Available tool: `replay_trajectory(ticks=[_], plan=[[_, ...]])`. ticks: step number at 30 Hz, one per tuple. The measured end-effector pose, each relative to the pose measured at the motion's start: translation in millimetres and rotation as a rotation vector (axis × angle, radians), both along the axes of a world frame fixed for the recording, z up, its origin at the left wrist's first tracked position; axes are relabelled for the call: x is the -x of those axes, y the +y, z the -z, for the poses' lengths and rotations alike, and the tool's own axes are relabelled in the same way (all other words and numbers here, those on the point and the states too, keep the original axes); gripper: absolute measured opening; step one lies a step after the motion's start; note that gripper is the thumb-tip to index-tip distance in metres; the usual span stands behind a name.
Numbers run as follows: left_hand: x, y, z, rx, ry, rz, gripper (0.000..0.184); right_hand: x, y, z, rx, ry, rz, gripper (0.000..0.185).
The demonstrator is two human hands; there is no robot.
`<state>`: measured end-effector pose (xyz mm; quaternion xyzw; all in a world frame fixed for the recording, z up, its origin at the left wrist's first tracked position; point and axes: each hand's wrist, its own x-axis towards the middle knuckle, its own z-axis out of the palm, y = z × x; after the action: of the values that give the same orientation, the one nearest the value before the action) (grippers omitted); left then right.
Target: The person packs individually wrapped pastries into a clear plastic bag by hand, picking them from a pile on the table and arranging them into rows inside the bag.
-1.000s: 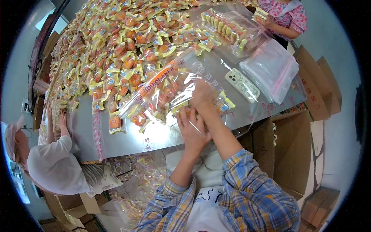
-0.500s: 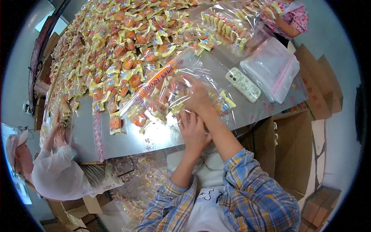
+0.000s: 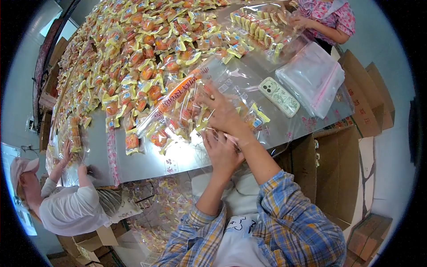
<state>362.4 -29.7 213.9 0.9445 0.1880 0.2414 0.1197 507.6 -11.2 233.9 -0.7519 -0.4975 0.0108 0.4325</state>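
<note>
Grip: with right hand (image 3: 223, 115) among packets (image 3: 159, 138) in clear bag (image 3: 179, 94), with left hand (image 3: 222, 155) at its six o'clock; cannot tell finger closure. Seemingly part-filled. Remaining at eleven o'clock: loose pile (image 3: 133, 58).

Bright, cool light. Pale pane (image 3: 50, 24) glowing beyond left end of table (image 3: 98, 138). White glare on table's near side; glints on clear bag (image 3: 178, 95) there. Fisheye bowing around table.

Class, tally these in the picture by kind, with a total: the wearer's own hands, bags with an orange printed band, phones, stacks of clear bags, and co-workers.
Own hands: 2 (left hand, right hand)
Orange-printed bag: 1
Phone: 1
Stack of clear bags: 1
Co-workers: 2 (white top, pink-patterned top)
Total: 7
</note>
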Motion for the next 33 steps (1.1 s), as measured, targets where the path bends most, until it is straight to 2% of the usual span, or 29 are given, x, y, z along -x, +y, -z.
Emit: replay_trajectory(ticks=[2,4,6,8,11,14,16,18,19,21,24,26,29,32,33], plan=[[0,0,3,-0.003,0.009,-0.007,0.088,-3,3,14,0.027,-0.058,-0.005,0.068],[0,1,2,-0.005,0.01,-0.004,0.087,-3,13,28,0.003,-0.069,0.098,0.045],[1,1,1,-0.005,0.014,-0.003,0.087,-3,18,39,-0.028,-0.094,0.157,0.032],[0,1,2,-0.005,0.016,-0.005,0.086,-3,17,34,-0.066,-0.135,0.17,0.028],[0,1,-2,0.019,0.02,-0.004,0.085,-6,15,29,-0.016,-0.071,0.132,0.062],[0,1,-4,0.012,0.029,-0.006,0.085,-5,11,21,-0.067,-0.091,0.061,0.07],[0,0,-3,0.024,0.048,-0.016,0.084,-2,12,20,-0.046,-0.003,0.057,0.079],[0,-1,-3,0.025,0.047,-0.02,0.084,1,13,23,-0.035,-0.013,0.09,0.07],[0,0,-3,0.02,0.035,-0.019,0.083,3,13,23,-0.035,-0.069,0.125,0.056],[1,0,-1,0.011,0.036,-0.015,0.083,2,14,24,-0.024,-0.126,0.146,0.048],[1,1,2,-0.002,0.044,-0.015,0.083,0,15,27,-0.019,-0.048,0.138,0.065],[0,1,1,-0.008,0.014,-0.02,0.083,5,11,18,-0.047,0.12,0.176,0.078],[0,0,-1,-0.004,0.051,-0.032,0.083,5,6,6,0.065,0.087,0.084,0.085],[1,-1,-3,0.045,0.056,-0.027,0.082,4,9,8,0.011,0.2,0.101,0.083],[1,-1,-3,0.033,0.043,-0.018,0.082,4,8,9,-0.013,0.06,0.102,0.083]])
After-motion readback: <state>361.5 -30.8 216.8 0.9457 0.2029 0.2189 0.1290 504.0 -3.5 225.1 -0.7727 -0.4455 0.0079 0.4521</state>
